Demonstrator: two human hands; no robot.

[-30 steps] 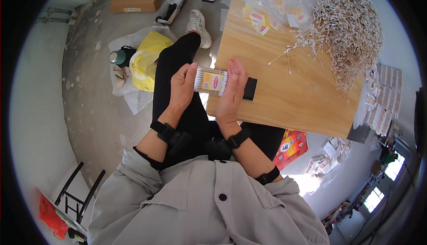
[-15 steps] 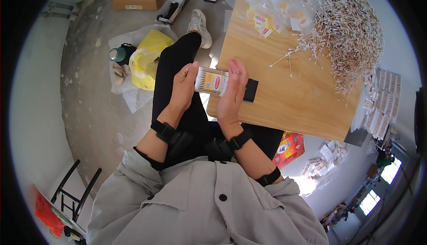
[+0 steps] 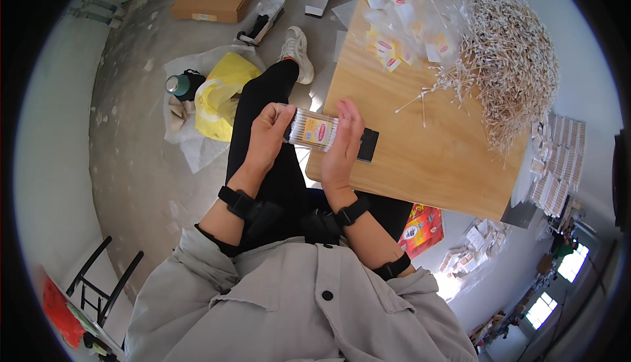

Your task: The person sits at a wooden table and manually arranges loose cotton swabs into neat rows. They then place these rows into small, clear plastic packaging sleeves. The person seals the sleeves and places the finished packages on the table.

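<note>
A clear flat pack of cotton swabs (image 3: 314,129) with a yellow and white label lies across between my hands, above my lap beside the table's edge. My left hand (image 3: 268,133) pinches its left end, thumb on top. At the opposite end, my right hand (image 3: 343,144) bears against the swab tips, its fingers mostly straight and close together. The undersides of the pack and some fingertips are hidden. To the right on the wooden table (image 3: 420,158) lies a flat black object (image 3: 368,145), partly behind my right hand.
A big heap of loose cotton swabs (image 3: 513,59) covers the table's far right. Clear bags with labels (image 3: 417,17) lie beside it. Stacked swab packs (image 3: 560,158) stand past the right edge. A yellow plastic bag (image 3: 220,96) and a bottle (image 3: 177,85) sit on the floor, left.
The pack has shifted slightly down and tilted a little. My left hand has moved outward along its left end, and more of that end shows. The whole view has shifted slightly.
</note>
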